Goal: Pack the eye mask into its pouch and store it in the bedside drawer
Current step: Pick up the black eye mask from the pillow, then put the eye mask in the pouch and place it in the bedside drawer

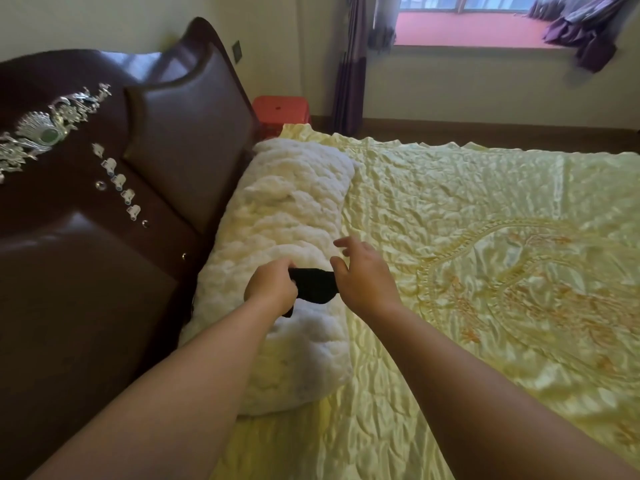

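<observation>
A black eye mask is held just above a fluffy white pillow on the bed. My left hand grips the mask's left end with closed fingers. My right hand hovers at the mask's right end with fingers spread, and I cannot tell if it touches the fabric. No pouch and no drawer show in this view.
A dark brown padded headboard with silver ornaments stands to the left. A wrinkled yellow satin bedspread covers the bed. A red plastic stool sits beyond the pillow, near purple curtains and a window.
</observation>
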Motion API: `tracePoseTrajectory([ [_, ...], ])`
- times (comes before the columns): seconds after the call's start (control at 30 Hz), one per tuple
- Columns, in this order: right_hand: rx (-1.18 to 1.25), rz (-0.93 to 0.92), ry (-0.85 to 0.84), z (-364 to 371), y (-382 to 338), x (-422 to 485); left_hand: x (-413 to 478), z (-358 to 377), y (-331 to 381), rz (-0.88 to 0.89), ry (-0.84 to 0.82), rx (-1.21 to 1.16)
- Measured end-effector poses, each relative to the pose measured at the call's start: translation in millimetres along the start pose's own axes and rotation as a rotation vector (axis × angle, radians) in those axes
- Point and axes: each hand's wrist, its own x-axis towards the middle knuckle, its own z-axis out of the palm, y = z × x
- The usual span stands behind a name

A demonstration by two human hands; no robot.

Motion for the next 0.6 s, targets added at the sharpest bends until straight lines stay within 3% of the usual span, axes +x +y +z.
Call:
tracePoseTrajectory([
  [0.37,0.136,0.197,0.04,-77,-44,-38,-69,-87,67,-0.039,0.022,-0.676],
  [0.6,0.222,0.234,0.056,-146,-83,-65,-135,-145,97,0.085,-0.071,-0.72],
])
